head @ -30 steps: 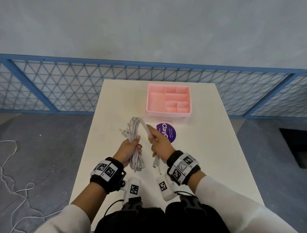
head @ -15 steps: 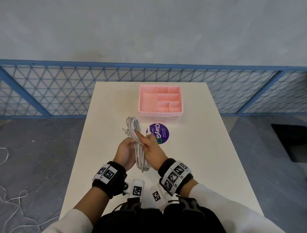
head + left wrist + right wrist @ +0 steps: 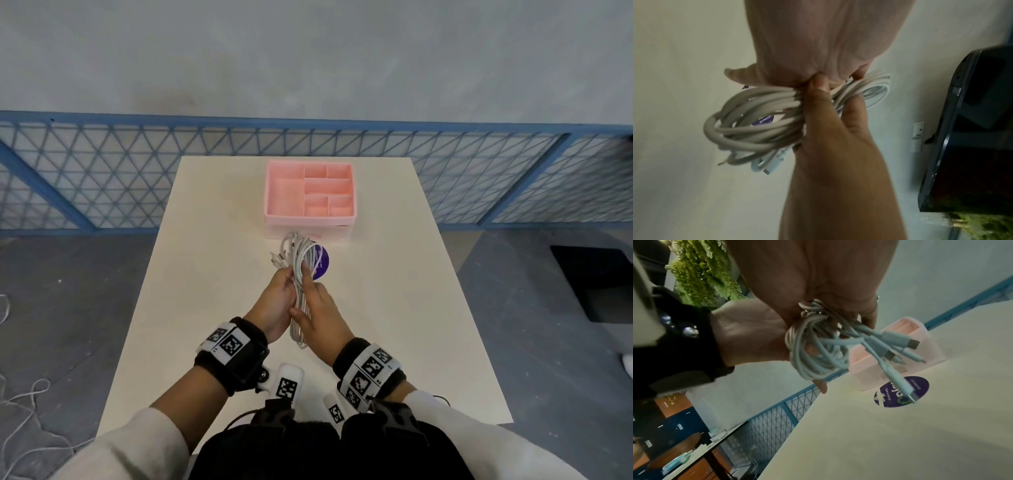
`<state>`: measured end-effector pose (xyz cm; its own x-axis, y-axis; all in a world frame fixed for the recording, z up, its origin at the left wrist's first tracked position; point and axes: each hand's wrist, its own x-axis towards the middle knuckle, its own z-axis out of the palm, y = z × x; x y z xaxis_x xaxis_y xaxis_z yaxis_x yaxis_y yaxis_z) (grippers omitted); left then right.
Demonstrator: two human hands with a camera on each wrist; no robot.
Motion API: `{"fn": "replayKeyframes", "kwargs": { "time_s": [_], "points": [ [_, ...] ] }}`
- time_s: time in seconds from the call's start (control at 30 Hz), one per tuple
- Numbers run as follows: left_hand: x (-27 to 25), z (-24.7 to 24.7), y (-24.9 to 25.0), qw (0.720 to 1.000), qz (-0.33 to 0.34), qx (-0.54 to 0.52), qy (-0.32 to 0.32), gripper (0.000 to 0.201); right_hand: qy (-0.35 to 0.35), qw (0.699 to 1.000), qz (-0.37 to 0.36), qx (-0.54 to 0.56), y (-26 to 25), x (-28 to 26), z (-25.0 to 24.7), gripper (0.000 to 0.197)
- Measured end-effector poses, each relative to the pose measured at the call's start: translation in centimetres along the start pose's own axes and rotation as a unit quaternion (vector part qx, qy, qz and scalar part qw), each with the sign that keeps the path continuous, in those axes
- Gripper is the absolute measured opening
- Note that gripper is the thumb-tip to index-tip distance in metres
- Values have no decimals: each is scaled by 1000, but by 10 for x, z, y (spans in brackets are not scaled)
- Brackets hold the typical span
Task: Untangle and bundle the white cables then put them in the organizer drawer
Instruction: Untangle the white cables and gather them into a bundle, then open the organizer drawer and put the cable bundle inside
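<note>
A coiled bundle of white cables (image 3: 297,263) hangs above the table, just in front of the pink organizer (image 3: 274,192). My left hand (image 3: 285,289) grips the bundle's middle from the left. My right hand (image 3: 308,296) clasps it from the right, thumb across the strands. In the left wrist view the right hand's thumb (image 3: 818,91) crosses the cables (image 3: 756,123) under my left hand (image 3: 818,48). In the right wrist view several plugs (image 3: 898,342) stick out of the coil (image 3: 813,360) toward the organizer (image 3: 929,344). The organizer's top compartments are empty.
A round purple sticker (image 3: 322,263) lies on the white table (image 3: 212,274) under the cable loop. A blue mesh fence (image 3: 102,178) runs behind the table's far edge. Loose white cord (image 3: 20,404) lies on the grey floor at left.
My right hand, which held one strand apart, has closed in on the coil. Both hands have carried the bundle forward, closer to the pink organizer.
</note>
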<state>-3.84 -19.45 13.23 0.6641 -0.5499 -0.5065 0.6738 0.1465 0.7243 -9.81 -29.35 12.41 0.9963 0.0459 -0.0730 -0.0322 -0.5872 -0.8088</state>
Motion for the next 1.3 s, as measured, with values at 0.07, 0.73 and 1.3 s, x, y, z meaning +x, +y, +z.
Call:
{"fn": "replayKeyframes", "kwargs": {
  "time_s": [0.07,0.73,1.3],
  "points": [
    [8,4,-10,1000,-11,7,15,54,-6,1000,13,28,8,-5,-4,78],
    [197,-56,39,845,-11,503,178,36,87,959,268,12,103,26,-38,70],
    [204,-50,-30,977,-56,-78,189,11,54,984,166,-25,107,60,-56,68]
  ]
}}
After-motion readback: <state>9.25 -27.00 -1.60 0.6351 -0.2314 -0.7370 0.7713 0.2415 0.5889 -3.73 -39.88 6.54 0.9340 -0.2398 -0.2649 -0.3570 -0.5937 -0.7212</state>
